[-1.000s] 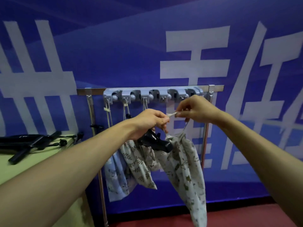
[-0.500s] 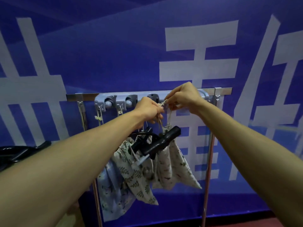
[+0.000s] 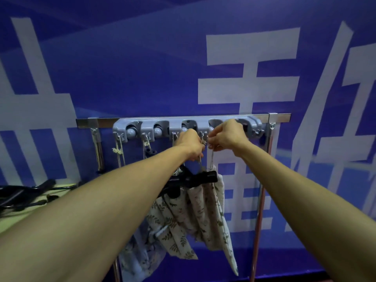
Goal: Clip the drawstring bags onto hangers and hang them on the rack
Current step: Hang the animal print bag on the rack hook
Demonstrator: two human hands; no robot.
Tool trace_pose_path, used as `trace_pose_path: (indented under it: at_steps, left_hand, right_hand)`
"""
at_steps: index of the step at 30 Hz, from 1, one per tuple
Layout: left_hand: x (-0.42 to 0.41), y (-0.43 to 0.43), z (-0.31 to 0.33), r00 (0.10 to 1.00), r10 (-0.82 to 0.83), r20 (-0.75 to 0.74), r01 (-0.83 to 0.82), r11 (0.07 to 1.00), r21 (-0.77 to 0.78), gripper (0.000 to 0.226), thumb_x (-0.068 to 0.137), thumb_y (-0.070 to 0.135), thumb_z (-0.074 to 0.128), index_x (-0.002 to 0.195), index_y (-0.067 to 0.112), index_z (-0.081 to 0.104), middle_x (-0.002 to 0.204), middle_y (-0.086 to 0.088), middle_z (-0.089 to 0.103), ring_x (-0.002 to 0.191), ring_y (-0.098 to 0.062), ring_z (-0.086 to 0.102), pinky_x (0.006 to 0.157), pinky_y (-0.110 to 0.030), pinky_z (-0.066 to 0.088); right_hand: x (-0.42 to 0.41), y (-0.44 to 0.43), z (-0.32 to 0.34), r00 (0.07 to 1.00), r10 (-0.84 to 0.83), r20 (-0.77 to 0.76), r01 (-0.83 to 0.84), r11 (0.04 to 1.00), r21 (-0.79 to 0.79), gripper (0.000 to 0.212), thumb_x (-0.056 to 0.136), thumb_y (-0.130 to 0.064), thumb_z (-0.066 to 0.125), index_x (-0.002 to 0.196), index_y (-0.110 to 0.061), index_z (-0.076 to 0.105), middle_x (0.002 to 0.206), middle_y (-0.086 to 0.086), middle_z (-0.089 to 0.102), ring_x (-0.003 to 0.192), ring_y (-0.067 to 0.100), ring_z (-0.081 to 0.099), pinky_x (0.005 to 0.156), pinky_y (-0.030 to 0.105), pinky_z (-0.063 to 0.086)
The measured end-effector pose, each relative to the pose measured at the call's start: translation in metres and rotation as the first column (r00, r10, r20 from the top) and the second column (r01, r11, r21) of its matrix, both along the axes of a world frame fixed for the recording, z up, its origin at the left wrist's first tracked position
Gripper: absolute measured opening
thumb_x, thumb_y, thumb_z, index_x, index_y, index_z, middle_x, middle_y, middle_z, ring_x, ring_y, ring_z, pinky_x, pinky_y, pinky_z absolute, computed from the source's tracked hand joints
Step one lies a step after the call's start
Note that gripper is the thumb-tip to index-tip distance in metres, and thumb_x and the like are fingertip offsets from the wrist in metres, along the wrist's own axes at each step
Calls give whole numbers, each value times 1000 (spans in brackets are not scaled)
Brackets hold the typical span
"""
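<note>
Up at the rack, left hand and right hand each pinch the drawstring, fingers curled. Their knuckles hide where it meets the rack. At 6 o'clock below them dangles the drawstring bag, seemingly clipped to a black hanger.

The backdrop was deep blue with large white characters. Across the middle ran a silver rack bar carrying a pale grey holder strip. Below centre hung a cream leaf-print bag with green leaves, a cream sprig-print bag with small muted sprigs, and, lowest, a pale blue bag. The hanger was black and the drawstring off-white. At lower left the table was pale yellow-green.
</note>
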State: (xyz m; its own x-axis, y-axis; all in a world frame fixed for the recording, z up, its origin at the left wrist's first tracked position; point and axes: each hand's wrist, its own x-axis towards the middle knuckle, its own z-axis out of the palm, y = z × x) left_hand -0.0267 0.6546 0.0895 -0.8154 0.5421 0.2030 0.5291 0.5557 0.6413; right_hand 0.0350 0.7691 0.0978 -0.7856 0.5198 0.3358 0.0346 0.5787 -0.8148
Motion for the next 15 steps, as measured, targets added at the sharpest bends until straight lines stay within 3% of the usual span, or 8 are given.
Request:
trace_pose_path:
  at_steps: [3, 6, 9, 12, 15]
  left_hand:
    - [2, -7, 2, 998, -10, -56, 8, 999, -37, 18, 88, 1, 58, 81, 4, 75, 88, -14, 76, 82, -26, 73, 79, -40, 60]
    - [5, -26, 12, 993, -29, -117, 18, 995, -97, 25, 85, 2, 53, 89, 6, 77, 91, -10, 74, 95, -27, 70, 86, -40, 57]
    - [9, -57, 23, 985, -22, -170, 8, 996, -84, 24, 86, 7, 54, 92, 6, 77, 92, -7, 74, 100, -22, 68, 87, -35, 56]
    - [16, -101, 31, 983, -13, -181, 6, 999, -38, 22, 89, 10, 58, 96, 14, 77, 103, -2, 74, 98, -14, 64, 85, -25, 49]
    - [20, -161, 32, 984, -15, -179, 4, 998, -61, 20, 90, 14, 59, 97, 21, 76, 100, 2, 72, 98, -11, 63, 83, -22, 45]
  right_hand:
    - [3, -2, -1, 1000, 1, 8, -1, 998, 63, 6, 81, 3, 72, 87, 2, 72, 79, 22, 72, 73, 30, 73, 69, 38, 62]
    - [6, -6, 3, 997, -66, 48, 54, 974, 219, 12, 79, 5, 68, 79, -4, 75, 76, 17, 73, 72, 27, 73, 70, 42, 62]
    - [14, -20, 12, 992, -122, -16, 119, 926, 358, 15, 79, 0, 61, 81, -6, 75, 74, 15, 71, 71, 30, 70, 66, 47, 61]
    - [25, -53, 23, 997, -59, -50, 75, 898, 433, 21, 81, -1, 57, 90, -7, 75, 81, 15, 73, 74, 30, 70, 68, 47, 60]
    - [25, -107, 26, 995, 71, -67, -32, 885, 464, 24, 82, -4, 55, 94, -9, 75, 89, 13, 75, 82, 29, 71, 76, 45, 59]
